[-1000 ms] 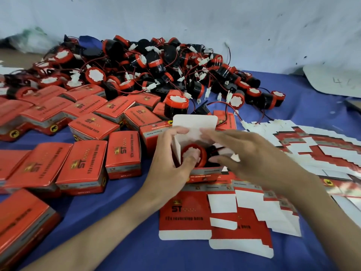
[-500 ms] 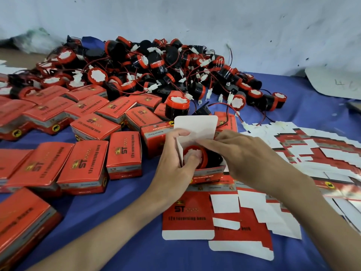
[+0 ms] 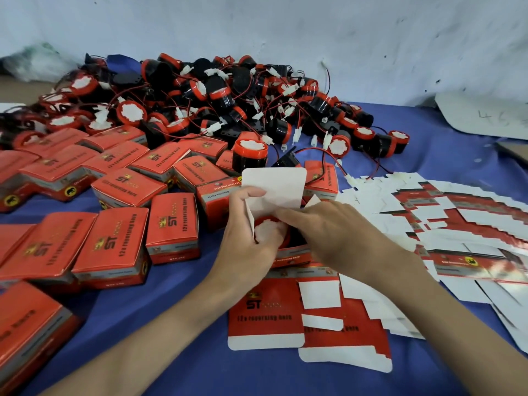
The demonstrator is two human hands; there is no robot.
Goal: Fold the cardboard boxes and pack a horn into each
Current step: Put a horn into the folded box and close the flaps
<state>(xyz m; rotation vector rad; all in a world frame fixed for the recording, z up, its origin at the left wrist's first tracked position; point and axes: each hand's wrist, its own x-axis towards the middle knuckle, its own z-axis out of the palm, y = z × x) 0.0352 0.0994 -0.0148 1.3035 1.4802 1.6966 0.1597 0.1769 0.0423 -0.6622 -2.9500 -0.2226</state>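
An open red cardboard box (image 3: 291,257) stands at the table's middle with its white lid flap (image 3: 275,185) upright. A red-and-black horn (image 3: 268,231) with a white face lies inside it. My left hand (image 3: 248,241) grips the box's left side, thumb on the left side flap. My right hand (image 3: 328,232) reaches over the box from the right, fingers pressing down into it next to the horn. A pile of loose horns (image 3: 217,101) with red wires lies at the back.
Several closed red boxes (image 3: 114,247) fill the left of the blue table (image 3: 177,358). Flat unfolded box blanks (image 3: 443,224) fan out on the right, and more blanks (image 3: 308,318) lie under and in front of my hands. A white wall (image 3: 285,32) stands behind.
My right hand has moved left and down over the open box, its fingers pushing in beside the horn. My left hand keeps its hold on the box.
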